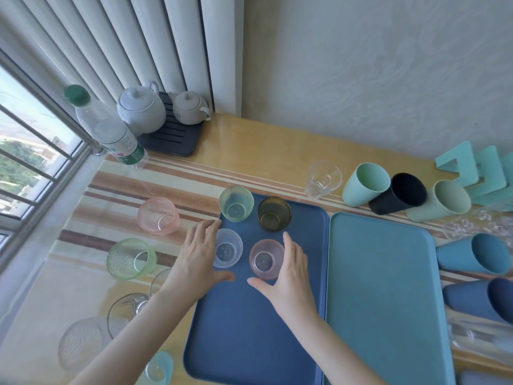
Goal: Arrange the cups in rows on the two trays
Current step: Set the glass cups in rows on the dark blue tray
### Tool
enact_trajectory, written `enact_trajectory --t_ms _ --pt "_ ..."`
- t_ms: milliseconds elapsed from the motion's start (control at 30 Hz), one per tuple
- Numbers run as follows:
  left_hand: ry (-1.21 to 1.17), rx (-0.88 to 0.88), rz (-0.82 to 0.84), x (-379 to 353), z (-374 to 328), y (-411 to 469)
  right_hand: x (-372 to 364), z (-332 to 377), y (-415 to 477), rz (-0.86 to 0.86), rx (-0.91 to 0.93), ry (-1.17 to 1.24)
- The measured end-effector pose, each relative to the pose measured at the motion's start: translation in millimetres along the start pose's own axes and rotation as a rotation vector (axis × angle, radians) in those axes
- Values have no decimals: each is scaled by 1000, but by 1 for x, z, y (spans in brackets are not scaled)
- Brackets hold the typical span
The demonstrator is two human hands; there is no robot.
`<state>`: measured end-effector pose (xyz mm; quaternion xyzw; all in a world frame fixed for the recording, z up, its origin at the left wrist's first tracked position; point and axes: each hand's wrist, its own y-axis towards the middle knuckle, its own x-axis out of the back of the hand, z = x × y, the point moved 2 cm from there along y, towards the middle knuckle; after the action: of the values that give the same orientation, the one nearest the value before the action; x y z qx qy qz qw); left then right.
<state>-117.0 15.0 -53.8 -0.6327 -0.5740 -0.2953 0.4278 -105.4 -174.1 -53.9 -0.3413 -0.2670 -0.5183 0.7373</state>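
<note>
A dark blue tray [249, 329] lies in the middle, with a light teal tray [383, 287] touching its right edge. Four textured glass cups stand upright at the dark tray's far end: a green cup [236, 204] and an amber cup [274, 213] behind, a clear cup [226, 248] and a pink cup [266, 259] in front. My left hand [197, 259] lies along the clear cup's left side, fingers straight and thumb spread below it. My right hand [291, 273] flanks the pink cup's right side the same way. The teal tray holds nothing.
Left of the trays stand a pink cup [158, 215], a green cup [130, 258] and several clear glasses [83, 343]. Behind and right lie a clear glass [322, 179] and mint [365, 183], black [399, 193], pale green [441, 201] and blue [472, 254] cups. A water bottle [111, 129] and teapots [141, 109] occupy the far left corner.
</note>
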Motion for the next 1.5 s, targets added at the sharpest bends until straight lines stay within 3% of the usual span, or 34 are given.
enact_trajectory --t_ms 167,333,500,700,833,900,1000,1200,1367,1500 --pt "-24 83 -230 58 22 -2 13 15 -23 -98 182 -13" --pt "92 254 -91 84 68 20 -11 42 -42 80 345 -14" --pt "81 305 58 67 84 27 -29 59 -45 186 393 30" --pt "77 299 -31 65 83 27 -37 58 -63 289 455 64" --pt "87 247 -130 86 70 26 -53 63 -87 516 515 91" --pt "74 228 -162 100 61 23 -71 70 -101 575 588 -11" --pt "54 171 -164 111 47 13 -108 84 -120 584 578 -305" --pt "61 114 -143 118 19 -12 -146 97 -127 510 467 -458" --pt "29 63 -133 117 -2 -32 -111 99 -124 401 411 -352" --pt "27 11 -152 110 -19 -51 -51 71 -119 247 330 -86"
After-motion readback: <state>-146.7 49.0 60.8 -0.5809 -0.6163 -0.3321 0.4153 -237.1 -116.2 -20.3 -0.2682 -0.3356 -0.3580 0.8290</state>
